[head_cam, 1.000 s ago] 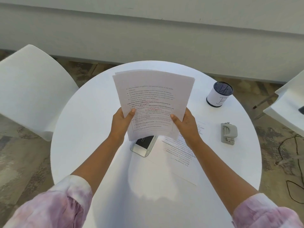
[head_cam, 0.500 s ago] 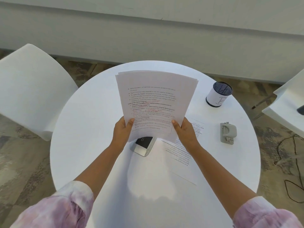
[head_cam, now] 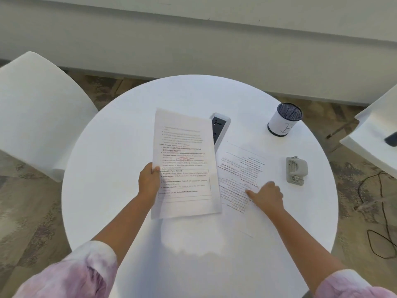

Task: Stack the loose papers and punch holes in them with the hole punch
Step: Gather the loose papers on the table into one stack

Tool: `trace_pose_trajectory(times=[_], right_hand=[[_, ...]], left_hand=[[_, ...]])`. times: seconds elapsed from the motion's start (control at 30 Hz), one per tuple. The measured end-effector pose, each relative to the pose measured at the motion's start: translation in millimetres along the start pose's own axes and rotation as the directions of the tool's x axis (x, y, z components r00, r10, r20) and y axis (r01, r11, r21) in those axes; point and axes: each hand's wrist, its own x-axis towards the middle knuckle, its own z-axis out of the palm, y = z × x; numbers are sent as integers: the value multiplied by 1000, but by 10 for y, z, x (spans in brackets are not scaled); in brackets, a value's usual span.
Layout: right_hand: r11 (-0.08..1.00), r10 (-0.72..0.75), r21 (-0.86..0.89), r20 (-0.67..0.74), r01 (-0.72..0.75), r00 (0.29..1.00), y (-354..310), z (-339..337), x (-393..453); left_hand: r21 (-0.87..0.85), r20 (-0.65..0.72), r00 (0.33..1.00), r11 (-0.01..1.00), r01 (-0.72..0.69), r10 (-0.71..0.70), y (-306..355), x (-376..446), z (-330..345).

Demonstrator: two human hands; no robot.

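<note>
now: left hand [head_cam: 148, 183] grips paper stack [head_cam: 184, 164]; right hand [head_cam: 267, 195] touches one sheet [head_cam: 238, 168].

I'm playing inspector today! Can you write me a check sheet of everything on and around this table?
Surface: round white table, mostly bare.
Job's things: paper stack held up; loose sheet lying flat; grey hole punch untouched.
Clutter: power socket, partly behind the stack; mesh cup.
Hands: left hand grips the stack's edge; right hand rests on the loose sheet.
Cables: black cable on the floor.
Surroundings: white chair, wall.
</note>
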Motion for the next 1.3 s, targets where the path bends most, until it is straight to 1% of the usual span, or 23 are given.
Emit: trace_pose_trajectory(times=[0.03, 0.1, 0.3, 0.5, 0.67, 0.8, 0.93, 1.1, 1.17, 1.3], right_hand=[[999, 45, -1, 12, -45, 999, 44, 12, -5], [996, 85, 4, 21, -86, 996, 74, 28, -22], [994, 94, -54, -30, -96, 995, -60, 88, -58], [993, 90, -78, -54, -94, 994, -123, 110, -39], [990, 20, -137, -150, -40, 988, -93, 173, -88], [993, 14, -117, -150, -32, 989, -145, 176, -87], [998, 41, -34, -129, -46, 991, -166, 145, -59], [976, 93, 201, -46, -82, 995, -170, 103, -39], [957, 70, 286, -40, -56, 997, -176, 96, -30], [892, -12, 450, -86, 50, 996, -197, 67, -40]], left_hand=[[9, -4, 1000, 1000, 28, -28, -51, -5, -1], [18, -14, 997, 997, 77, -76, -138, -8, -3], [37, -9, 990, 989, 143, -143, -322, 12, -15], [52, -9, 986, 985, 164, -164, -403, 2, -29], [69, 1, 988, 986, 154, -154, -441, 5, -34], [84, 18, 984, 981, 174, -176, -444, 21, -30], [122, 26, 986, 980, 159, -164, -467, 45, -39], [124, 30, 987, 980, 156, -161, -466, 43, -39], [122, 28, 987, 981, 151, -155, -462, 43, -37], [117, 13, 989, 983, 143, -146, -455, 36, -15]])
